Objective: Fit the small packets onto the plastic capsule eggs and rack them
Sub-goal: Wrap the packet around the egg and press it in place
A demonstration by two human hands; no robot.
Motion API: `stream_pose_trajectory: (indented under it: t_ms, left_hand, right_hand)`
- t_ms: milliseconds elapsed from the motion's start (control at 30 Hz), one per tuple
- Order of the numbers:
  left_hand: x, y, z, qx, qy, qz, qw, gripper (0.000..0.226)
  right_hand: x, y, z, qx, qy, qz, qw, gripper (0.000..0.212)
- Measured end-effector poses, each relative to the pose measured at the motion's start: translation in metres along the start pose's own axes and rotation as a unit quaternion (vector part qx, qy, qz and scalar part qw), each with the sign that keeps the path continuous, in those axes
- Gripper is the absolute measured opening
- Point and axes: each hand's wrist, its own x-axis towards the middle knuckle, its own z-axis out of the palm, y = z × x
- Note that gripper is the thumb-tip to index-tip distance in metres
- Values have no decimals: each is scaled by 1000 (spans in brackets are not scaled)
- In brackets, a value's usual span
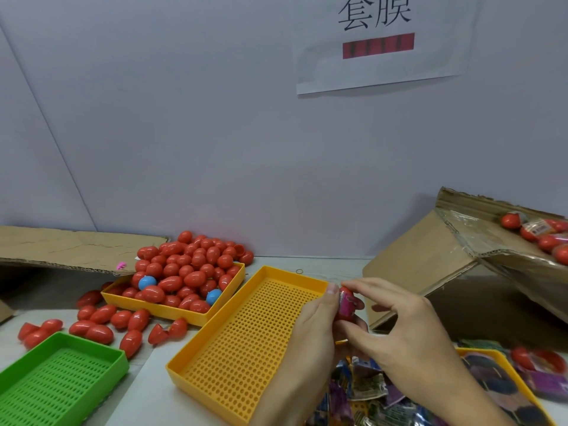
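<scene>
red egg [346,304], gripped between both hands [353,330]

Both hands meet just beside the near right corner of the yellow tray [246,342]. The left hand [313,330] grips a red egg [346,304], thumb upright; the right hand [399,327] pinches it from the right.
</scene>
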Motion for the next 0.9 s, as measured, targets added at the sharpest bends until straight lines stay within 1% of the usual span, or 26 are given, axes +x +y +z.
stream_pose_trajectory:
  t_ms: [100, 133, 233, 300, 333, 400, 467, 533, 600, 700, 900]
  left_hand:
    - [-1, 3, 3, -1, 4, 1, 1000, 55]
    - [-1, 3, 4, 15, 16, 12, 1000, 52]
    - [0, 0, 7, 127, 55, 60, 989, 29]
    - [-1, 0, 8, 147, 60, 73, 985, 26]
    - [-2, 2, 8, 126, 56, 67, 988, 29]
    - [-5, 8, 11, 16, 31, 19, 999, 37]
    - [-8, 13, 15, -115, -11, -42, 992, 43]
    - [-9, 15, 16, -179, -40, -69, 981, 45]
    - [-9, 14, 14, -188, -63, -72, 977, 45]
    - [-10, 14, 12, -166, -84, -73, 980, 49]
    - [-10, 13, 13, -156, -88, -57, 982, 44]
  right_hand:
    - [1, 0, 1, -3, 1, -3, 1000, 49]
    - [1, 1, 2, -8, 3, -2, 1000, 47]
    - [1, 6, 5, -23, 10, 10, 1000, 45]
    - [1, 7, 6, -33, 14, 8, 999, 47]
    - [0, 7, 6, -31, 14, 5, 999, 47]
    - [0, 6, 6, -4, 14, 6, 1000, 48]
    - [1, 6, 7, 44, 16, 19, 999, 51]
    - [1, 6, 7, 84, 19, 29, 996, 50]
    - [1, 4, 7, 125, 21, 38, 991, 50]
    - [1, 1, 7, 212, 23, 66, 975, 56]
    - [1, -2, 7, 228, 24, 81, 970, 60]
